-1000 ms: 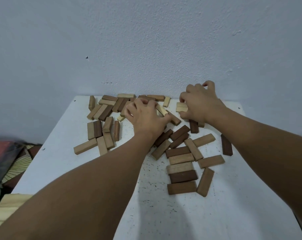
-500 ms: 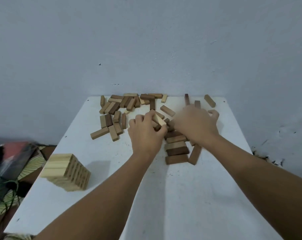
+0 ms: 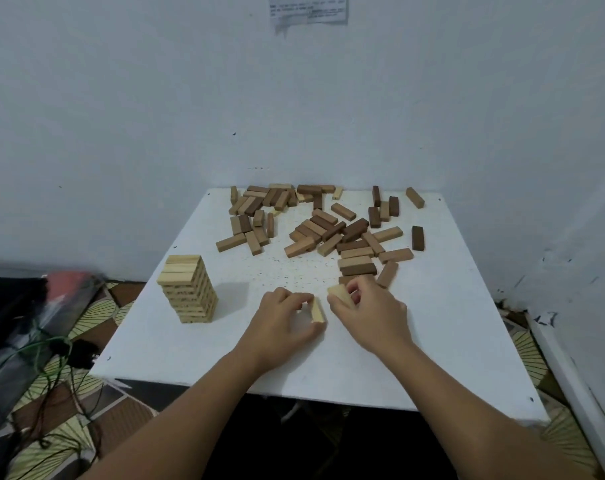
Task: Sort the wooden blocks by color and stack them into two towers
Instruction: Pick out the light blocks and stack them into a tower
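Each hand's grip pinches one pale block, left hand (image 3: 283,322) on one (image 3: 317,309), right hand (image 3: 370,315) seemingly another (image 3: 339,293), mid-counter (image 3: 450,341), likely bound for the pale tower (image 3: 189,289) near the left edge.

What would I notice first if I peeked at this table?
Probably the tall pale tower standing on the left of the white table. Behind it, a messy heap of brown blocks lies by the wall. Up front, the left hand and the right hand each hold a pale block.
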Action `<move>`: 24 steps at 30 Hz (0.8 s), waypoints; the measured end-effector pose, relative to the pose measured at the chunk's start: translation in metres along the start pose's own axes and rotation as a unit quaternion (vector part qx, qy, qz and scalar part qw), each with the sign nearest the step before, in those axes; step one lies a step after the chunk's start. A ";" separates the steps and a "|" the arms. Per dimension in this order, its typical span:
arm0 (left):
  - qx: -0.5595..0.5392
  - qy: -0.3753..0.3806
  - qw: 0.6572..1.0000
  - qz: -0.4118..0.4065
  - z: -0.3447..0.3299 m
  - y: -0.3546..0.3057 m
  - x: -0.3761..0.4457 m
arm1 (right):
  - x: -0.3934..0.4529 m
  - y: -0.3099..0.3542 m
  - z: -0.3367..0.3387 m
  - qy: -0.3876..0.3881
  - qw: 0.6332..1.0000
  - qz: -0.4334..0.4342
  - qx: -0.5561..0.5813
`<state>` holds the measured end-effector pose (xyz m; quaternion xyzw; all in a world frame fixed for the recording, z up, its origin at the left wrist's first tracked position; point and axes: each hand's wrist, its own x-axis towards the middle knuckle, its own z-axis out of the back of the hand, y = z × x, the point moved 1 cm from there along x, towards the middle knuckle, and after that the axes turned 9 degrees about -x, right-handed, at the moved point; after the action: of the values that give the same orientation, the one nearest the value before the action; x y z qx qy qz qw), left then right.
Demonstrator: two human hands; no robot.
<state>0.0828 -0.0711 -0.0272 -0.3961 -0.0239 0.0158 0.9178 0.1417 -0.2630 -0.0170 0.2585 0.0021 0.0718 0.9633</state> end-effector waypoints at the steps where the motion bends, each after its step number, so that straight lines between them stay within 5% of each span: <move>1: -0.003 -0.009 1.000 -0.005 -0.002 0.000 -0.003 | -0.003 -0.001 -0.004 -0.002 1.000 0.000 -0.010; 18: 0.075 -0.058 0.994 -0.046 -0.018 0.010 -0.008 | -0.017 -0.018 -0.021 -0.063 0.996 0.068 0.007; 24: 0.067 -0.055 0.995 -0.045 -0.018 0.011 -0.008 | -0.016 -0.017 -0.016 0.010 0.997 0.064 -0.030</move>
<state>0.0757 -0.0770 -0.0480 -0.3304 -0.0911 -0.0020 0.9394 0.1277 -0.2714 -0.0397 0.2282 -0.0073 0.1354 0.9641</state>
